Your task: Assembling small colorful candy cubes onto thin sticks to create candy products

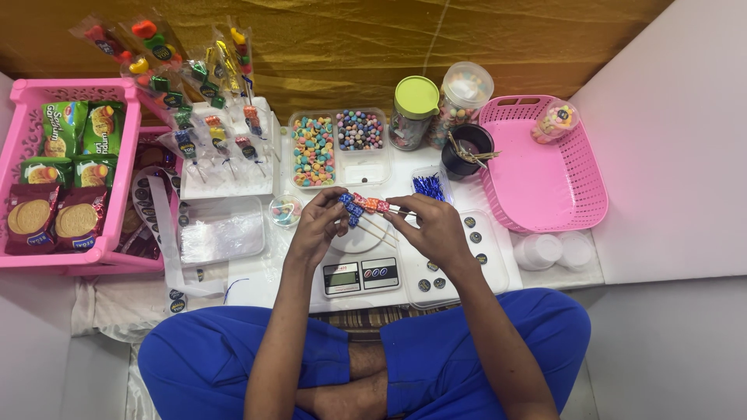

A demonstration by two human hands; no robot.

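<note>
My left hand (320, 222) and right hand (430, 223) meet over the scale (359, 274) at the worktop's near edge. Both grips pinch one candy skewer (362, 205): left fingers pressed on its blue-candy end, right fingers on the bare stick end. The skewer lies roughly level between the hands, blue and red-orange candies strung along it, above the scale's white plate. More bare sticks angle down under it; can't tell which hand holds those.

Behind the hands, mid worktop: a clear tray (340, 146) of two compartments, pastel candies left, darker round ones right. Just right of it a green-lid jar (414, 111), a clear jar (462, 97) of candy, and a black cup (468, 149) with sticks in it. A small box of blue bits (428, 187) sits near my right hand. A small round candy tub (285, 211) sits just left of my left hand.

Right edge: pink basket (545, 175), a candy cup in its far corner; white lids (554, 250) near its front. Left side: finished wrapped skewers (194, 101) standing in a white block, a clear box (222, 231) of wrappers in front. Far left edge: pink crate (31, 97) with snack packs and biscuits. Round stickers (476, 237) on a sheet right of the scale.
</note>
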